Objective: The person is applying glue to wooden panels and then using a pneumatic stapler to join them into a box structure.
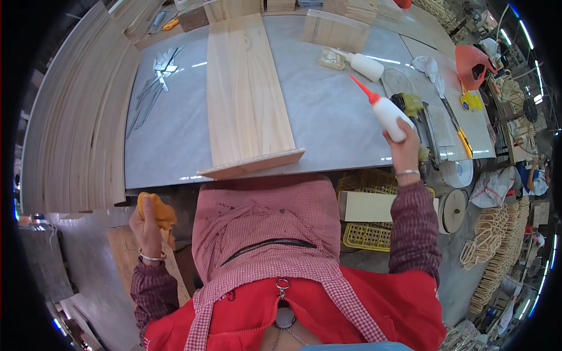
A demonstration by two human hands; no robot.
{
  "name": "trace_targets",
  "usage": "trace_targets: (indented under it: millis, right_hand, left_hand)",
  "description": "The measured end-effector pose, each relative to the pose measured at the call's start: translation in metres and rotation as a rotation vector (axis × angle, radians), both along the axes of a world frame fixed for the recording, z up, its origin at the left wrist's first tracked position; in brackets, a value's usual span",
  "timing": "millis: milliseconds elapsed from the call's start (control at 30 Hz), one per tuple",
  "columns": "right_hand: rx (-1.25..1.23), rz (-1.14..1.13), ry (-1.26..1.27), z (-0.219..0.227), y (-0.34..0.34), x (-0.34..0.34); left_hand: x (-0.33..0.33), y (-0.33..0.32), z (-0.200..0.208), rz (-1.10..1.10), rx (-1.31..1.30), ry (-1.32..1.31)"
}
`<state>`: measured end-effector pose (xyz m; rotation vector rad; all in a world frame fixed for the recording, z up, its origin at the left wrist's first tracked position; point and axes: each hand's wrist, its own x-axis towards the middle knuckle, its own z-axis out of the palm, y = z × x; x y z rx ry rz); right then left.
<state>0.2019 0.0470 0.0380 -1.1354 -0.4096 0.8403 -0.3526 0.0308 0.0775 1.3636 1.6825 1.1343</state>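
1. Head view: the right hand (404,153) grips a white glue bottle with a red nozzle (387,111), held tilted over the grey tabletop (339,117), nozzle pointing up and away, well right of the wood.
2. The left hand (146,225) is clenched round an orange cloth (157,212), low beside the table's near edge.
3. A long pine board (246,93) lies lengthwise on the table, and a narrow wooden strip (253,165) lies across its near end, touching it.
4. Judged from this, gluing looks to be the step in hand, the cloth ready for wiping squeeze-out.
5. A next move would call for bringing the nozzle to the strip's joint and squeezing evenly.
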Motion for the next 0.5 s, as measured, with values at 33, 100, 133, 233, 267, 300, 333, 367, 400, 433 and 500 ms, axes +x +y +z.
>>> trace_targets:
  millis: [33, 100, 133, 233, 267, 300, 333, 367, 400, 433, 500]
  right_hand:
    - [-0.003, 0.002, 0.006, -0.006, 0.020, 0.003]
    - [-0.011, -0.035, 0.046, -0.017, 0.051, 0.005]
    - [-0.020, -0.035, 0.049, -0.019, 0.062, 0.002]
    - [-0.037, -0.100, -0.093, -0.022, 0.092, -0.010]
    - [-0.043, -0.121, -0.142, -0.024, 0.098, -0.010]
    - [-0.051, -0.117, -0.140, -0.029, 0.103, -0.009]
    - [-0.077, -0.137, -0.244, -0.036, 0.107, -0.005]
    - [-0.100, -0.155, -0.349, -0.042, 0.110, -0.002]
    - [-0.123, -0.173, -0.455, -0.047, 0.112, 0.001]
    - [-0.144, -0.191, -0.561, -0.052, 0.115, 0.003]
    - [-0.151, -0.172, -0.578, -0.052, 0.117, 0.000]
  left_hand:
    - [-0.012, 0.004, -0.008, 0.028, 0.011, 0.055]
    - [-0.022, 0.015, -0.020, 0.075, 0.028, 0.159]
    - [-0.020, 0.022, -0.021, 0.075, 0.019, 0.162]
    - [-0.009, 0.050, -0.022, -0.082, 0.112, 0.395]
    - [-0.006, 0.060, -0.024, -0.136, 0.143, 0.471]
    - [-0.001, 0.068, -0.025, -0.136, 0.134, 0.472]
    - [0.006, 0.075, -0.026, -0.150, 0.133, 0.440]
    - [0.014, 0.082, -0.027, -0.163, 0.132, 0.408]
    - [0.021, 0.089, -0.028, -0.176, 0.133, 0.375]
    - [0.024, 0.096, -0.029, -0.190, 0.134, 0.341]
    - [0.023, 0.108, -0.030, -0.177, 0.142, 0.363]
